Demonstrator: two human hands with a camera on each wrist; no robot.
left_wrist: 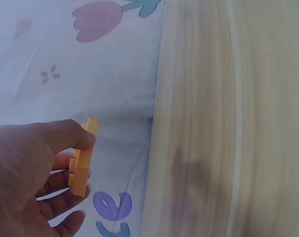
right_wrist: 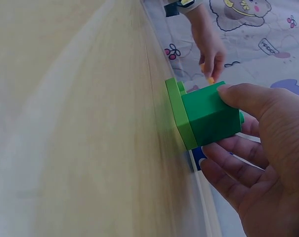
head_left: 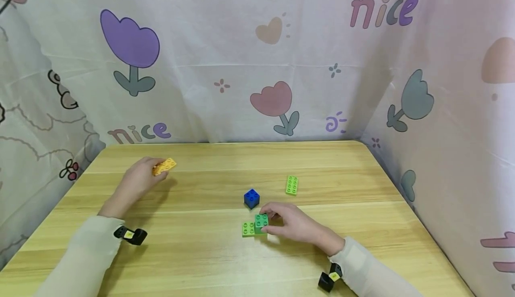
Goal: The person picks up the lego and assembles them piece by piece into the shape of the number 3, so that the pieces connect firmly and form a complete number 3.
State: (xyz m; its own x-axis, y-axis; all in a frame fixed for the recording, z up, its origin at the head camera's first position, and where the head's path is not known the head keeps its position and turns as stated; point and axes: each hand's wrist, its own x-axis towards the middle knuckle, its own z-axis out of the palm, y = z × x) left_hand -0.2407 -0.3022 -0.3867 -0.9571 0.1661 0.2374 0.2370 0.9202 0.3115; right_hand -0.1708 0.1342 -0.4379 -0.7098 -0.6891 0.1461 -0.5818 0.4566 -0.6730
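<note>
At the left of the table, my left hand (head_left: 141,178) pinches a thin yellow-orange toy brick (head_left: 165,166) above the wood. The left wrist view shows its thumb on one side of that brick (left_wrist: 84,160) and fingers behind it. My right hand (head_left: 295,225) grips a darker green block (head_left: 261,222) between thumb and fingers. That block (right_wrist: 211,113) sits on one end of a flat lime-green brick (right_wrist: 180,116), whose other studs stay uncovered. Whether the lime brick touches the table is hard to tell. Just behind them stands a blue block (head_left: 251,198).
Another flat lime-green brick (head_left: 291,185) lies farther back, right of the blue block. All of this is on a light wooden table (head_left: 193,261). A printed cloth (head_left: 201,42) hangs along the back and sides. Each wrist wears a small black camera.
</note>
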